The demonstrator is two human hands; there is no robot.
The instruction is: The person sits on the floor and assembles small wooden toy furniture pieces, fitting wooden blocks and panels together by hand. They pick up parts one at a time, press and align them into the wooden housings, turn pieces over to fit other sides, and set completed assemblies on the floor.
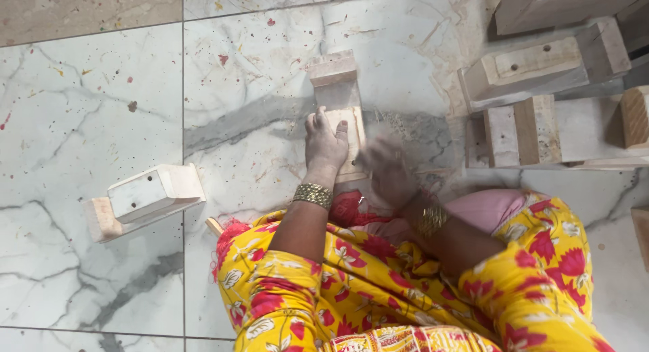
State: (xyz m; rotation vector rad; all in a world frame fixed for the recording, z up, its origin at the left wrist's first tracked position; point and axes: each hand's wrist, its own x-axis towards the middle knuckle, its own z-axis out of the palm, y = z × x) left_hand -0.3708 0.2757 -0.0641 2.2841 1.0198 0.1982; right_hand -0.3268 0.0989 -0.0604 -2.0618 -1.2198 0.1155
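- Our left hand (324,144) presses flat on the wooden block (340,108), which lies on the marble floor (101,108).
- Our right hand (387,168) blurs beside it; grip unclear.
- It looks like sanding, which calls for steady pressure.

A pale wooden block (340,108) lies flat on the marble floor (88,108), its long side pointing away from the person. A thicker cross-piece caps its far end; its near end lies under the hands.
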